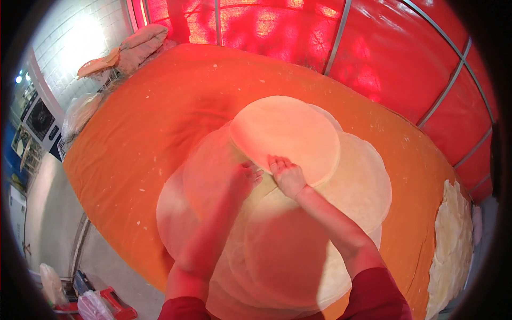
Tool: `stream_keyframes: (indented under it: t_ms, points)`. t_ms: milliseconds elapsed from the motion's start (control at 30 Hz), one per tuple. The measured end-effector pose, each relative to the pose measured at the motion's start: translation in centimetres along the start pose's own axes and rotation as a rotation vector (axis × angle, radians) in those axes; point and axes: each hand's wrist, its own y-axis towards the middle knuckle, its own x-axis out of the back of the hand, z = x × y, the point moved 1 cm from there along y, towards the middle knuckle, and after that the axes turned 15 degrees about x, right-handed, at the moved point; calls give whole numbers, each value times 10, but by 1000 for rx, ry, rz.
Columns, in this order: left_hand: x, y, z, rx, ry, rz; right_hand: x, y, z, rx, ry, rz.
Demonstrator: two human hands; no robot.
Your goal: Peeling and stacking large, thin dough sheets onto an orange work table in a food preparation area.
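Observation:
Several thin, round, pale dough sheets overlap in a loose pile in front of me. The uppermost round sheet (288,136) lies at the far side of the pile, its near left edge casting a thin shadow. My right hand (287,175) is at that sheet's near edge, fingers curled over the rim; whether they pinch it cannot be told. Just left of it, my left hand (251,175) hovers by the same edge with fingers slightly apart and nothing visible in them. Beneath my forearms spread the lower sheets (288,252), partly in shadow.
An orange cloth (132,160) with pale flakes covers the broad surface. White layered material (452,248) lies at its right edge. Red sheeting on a metal frame (338,38) stands behind. Folded cloth (142,44) and plastic bags (82,112) sit far left; a red stand (118,306) is lower left.

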Motion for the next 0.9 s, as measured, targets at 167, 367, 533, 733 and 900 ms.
stream_keyframes:
  t_ms: [167, 367, 533, 733, 900]
  points:
    - [20, -15, 16, 79, -364, 655, 96, 40, -34, -55, 139, 421]
    - [-34, -91, 69, -124, -1, 241, 163, -48, 103, 454, 106, 183]
    - [-55, -121, 108, -538, 468, 464, 246, -107, 137, 154, 448, 389]
    - [-101, -149, 145, -58, 208, 15, 431, -207, 52, -796, 790, -495]
    - [-165, -166, 256, -79, 362, 190, 456, -398, 53, -1091, 978, -1080]
